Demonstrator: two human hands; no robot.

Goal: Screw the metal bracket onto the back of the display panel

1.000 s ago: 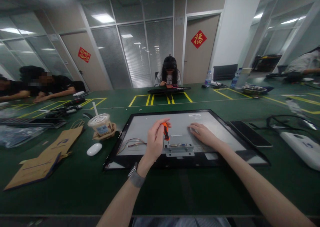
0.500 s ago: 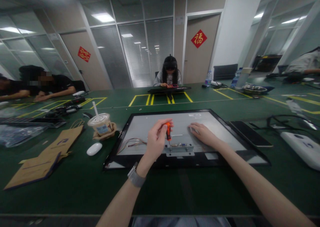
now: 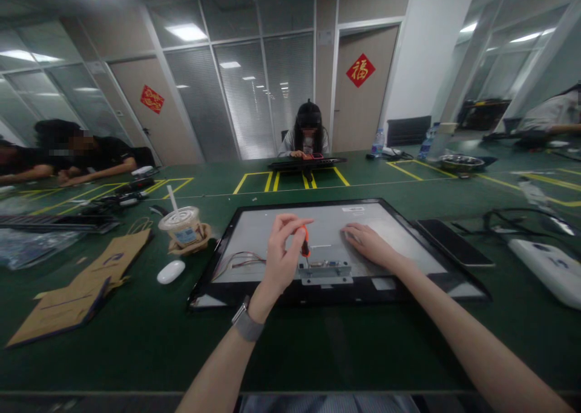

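My left hand [image 3: 284, 249] grips an orange and black screwdriver [image 3: 305, 242] by its handle, thumb and fingers closed round it while the index finger stretches over the top. The screwdriver stands nearly upright, its tip at the left end of a metal bracket with connectors [image 3: 327, 269]. That bracket sits along the near edge of a flat display panel [image 3: 254, 222], which lies back side up on the table. My right hand [image 3: 367, 243] rests flat on the panel's back, right of the bracket, fingers stretched out. Thin cables [image 3: 242, 257] run across the panel's left part.
Left of the panel are a lidded drink cup [image 3: 184, 226], a white mouse [image 3: 171, 272] and a brown paper bag [image 3: 91, 280]. A black phone [image 3: 454, 243] and a white device [image 3: 547, 270] lie right. Across the green table [image 3: 363, 346] sits a person [image 3: 308, 131].
My left index finger has lifted and straightened over the screwdriver's handle, and the grip has shifted slightly. The right hand and the panel stay in place.
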